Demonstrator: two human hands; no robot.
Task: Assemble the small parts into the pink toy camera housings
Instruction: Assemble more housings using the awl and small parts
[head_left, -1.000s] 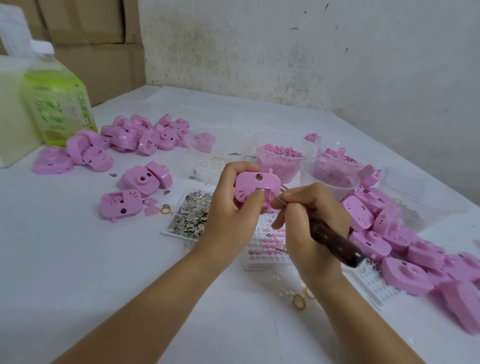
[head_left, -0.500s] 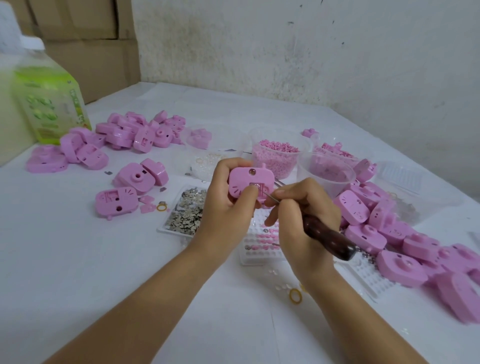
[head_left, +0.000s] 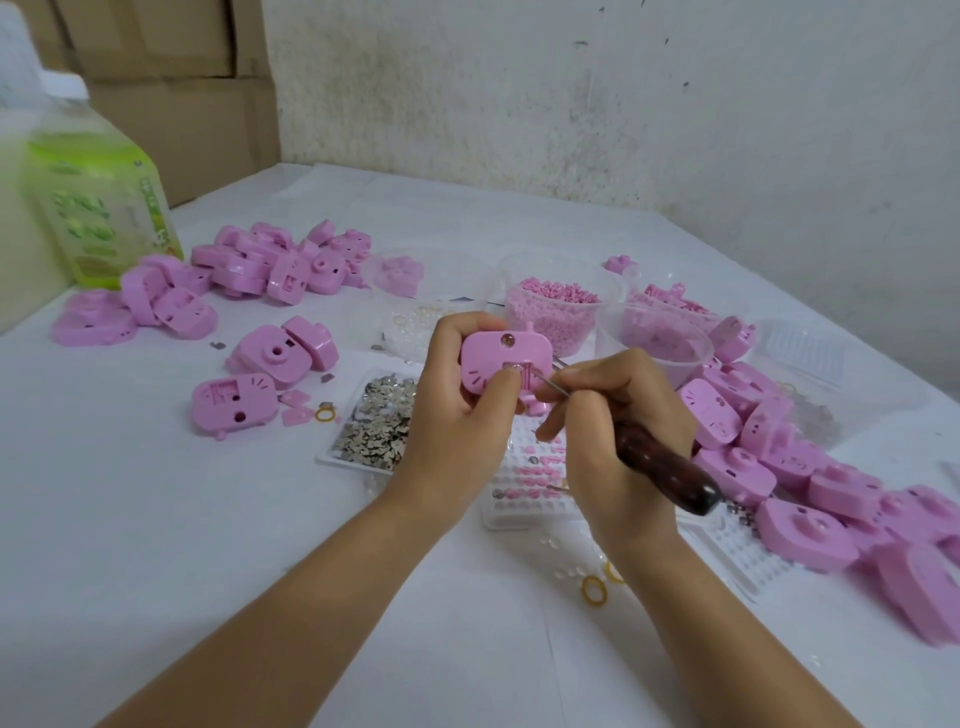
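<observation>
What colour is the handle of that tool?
The handle is a dark, glossy reddish-brown; the head view shows it best.

Pink housings (head_left: 727, 410), pink pellets (head_left: 556, 306), dark red-brown tool handle (head_left: 660, 467), green-labelled bottle (head_left: 98, 218), white table (head_left: 156, 519)

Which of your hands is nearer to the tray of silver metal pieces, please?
Left. The left hand is just right of the tray; the right hand sits farther right.

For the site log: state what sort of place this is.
Likely a small hand-assembly workshop: piles of identical pink toy camera housings on a white table, a clear tub of tiny pink parts, and cardboard boxes stacked behind.
</observation>
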